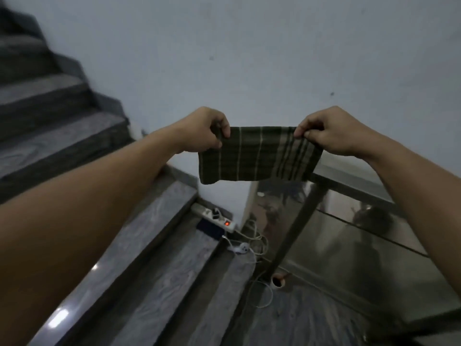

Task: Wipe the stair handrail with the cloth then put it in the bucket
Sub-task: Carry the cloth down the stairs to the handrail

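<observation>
Pinching the top corners of one cloth (259, 156), the two hands held it stretched in the air between them: the left hand (207, 131) had its grip closed on the left corner, thumb and fingers tight on the fabric, and the right hand (331, 132) had its grip closed on the right corner in the same way. The cloth was dark green with pale stripes, its long axis running level from left to right, its lower edge hanging free. It hung just above the near end of one metal handrail (349, 188), which ran off to the right over a glass panel (349, 245). Below lay grey stone stairs (159, 221), and on one step sat one white power strip (217, 218) with cables (252, 245) trailing from it.
</observation>
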A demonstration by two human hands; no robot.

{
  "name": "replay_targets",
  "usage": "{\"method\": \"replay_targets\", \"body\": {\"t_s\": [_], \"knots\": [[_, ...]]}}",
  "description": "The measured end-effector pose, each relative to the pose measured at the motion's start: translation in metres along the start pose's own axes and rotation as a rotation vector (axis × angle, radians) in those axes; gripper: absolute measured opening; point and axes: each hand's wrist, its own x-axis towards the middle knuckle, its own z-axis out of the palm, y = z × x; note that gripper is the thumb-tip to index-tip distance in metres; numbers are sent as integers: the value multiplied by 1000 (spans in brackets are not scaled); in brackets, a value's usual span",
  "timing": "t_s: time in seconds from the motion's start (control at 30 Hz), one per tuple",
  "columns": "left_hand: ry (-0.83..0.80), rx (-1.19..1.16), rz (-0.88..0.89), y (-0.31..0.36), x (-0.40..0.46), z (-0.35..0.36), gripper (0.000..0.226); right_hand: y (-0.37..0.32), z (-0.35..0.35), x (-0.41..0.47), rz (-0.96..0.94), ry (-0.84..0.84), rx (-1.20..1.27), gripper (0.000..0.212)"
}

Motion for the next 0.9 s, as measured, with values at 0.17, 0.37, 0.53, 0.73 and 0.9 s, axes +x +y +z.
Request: {"method": "replay_targets", "body": {"t_s": [0.17,0.37,0.53,0.73,0.9], "knots": [[209,43,-225,-75,-34,-50,19,-57,66,96,-287,-130,106,15],[463,90,-449,-141,-101,-104,18,-158,137,169,-551,-188,194,20],[650,135,-595,-197,-162,-161,18,-262,189,215,-675,-222,279,29],[759,136,-727,-256,-225,-248,33,-392,224,259,-766,-269,308,28],[846,131,-818,-273,-255,-337,23,-496,215,294,-802,-297,362,27]]}}
